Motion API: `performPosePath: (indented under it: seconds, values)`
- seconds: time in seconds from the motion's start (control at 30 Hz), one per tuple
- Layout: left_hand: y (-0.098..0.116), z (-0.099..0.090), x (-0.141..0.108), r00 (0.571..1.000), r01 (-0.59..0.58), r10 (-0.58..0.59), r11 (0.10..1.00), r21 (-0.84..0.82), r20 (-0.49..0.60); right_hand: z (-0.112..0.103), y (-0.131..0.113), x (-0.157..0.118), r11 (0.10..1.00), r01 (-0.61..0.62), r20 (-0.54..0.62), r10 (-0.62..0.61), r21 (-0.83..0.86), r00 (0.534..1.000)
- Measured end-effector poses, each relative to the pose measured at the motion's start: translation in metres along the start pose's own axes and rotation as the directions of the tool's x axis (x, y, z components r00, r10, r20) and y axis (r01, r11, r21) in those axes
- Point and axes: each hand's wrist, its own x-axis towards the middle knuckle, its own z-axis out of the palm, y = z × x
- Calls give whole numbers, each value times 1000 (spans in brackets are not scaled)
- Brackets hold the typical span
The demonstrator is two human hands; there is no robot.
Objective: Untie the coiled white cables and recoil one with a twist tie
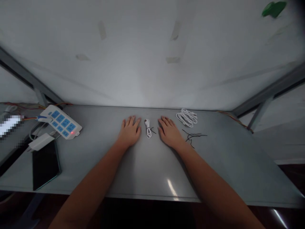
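Both palms rest face down on the grey tabletop. My left hand lies flat with its fingers apart and nothing in it. My right hand is flat too, fingers stretched towards the wall, holding nothing. Between the two hands sits a small folded bundle of white cable, bound round its middle by a black twist tie; neither hand touches it. Beyond my right hand is a pile of loosely coiled white cables. Several loose black twist ties lie beside my right wrist.
A white power strip with blue sockets and a lit red light stands at the left. Nearer me are a white charger and a dark tablet. A pale wall rises behind the table, with a metal frame bar at the right.
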Motion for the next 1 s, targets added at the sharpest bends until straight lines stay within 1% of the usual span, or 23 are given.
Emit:
performPosePath:
  seconds: [0.1,0.27,0.37,0.53,0.67,0.87,1.0]
  values:
    - [2,0,-1,1000,1,-1,1000,-1,-24,0,-2,0,999,-24,12,24,-22,1000]
    - [-2,1,1,1000,12,-13,999,-36,-28,2,8,0,998,-62,-16,62,-33,998]
    - [-5,2,4,999,30,-32,999,-41,-25,2,9,1,998,-63,-24,63,-22,998]
    - [-7,3,6,1000,22,-22,999,-24,-1,-1,1,3,1000,-24,-28,24,14,999]
    - [-6,3,6,1000,23,-23,1000,-10,9,-1,-3,2,1000,5,-6,-5,-1,1000]
    - [-4,0,5,1000,19,-18,1000,-17,20,-2,-1,2,1000,3,12,-3,11,1000]
    - [-5,0,6,999,15,-16,1000,7,36,-1,2,2,1000,8,9,-8,29,1000]
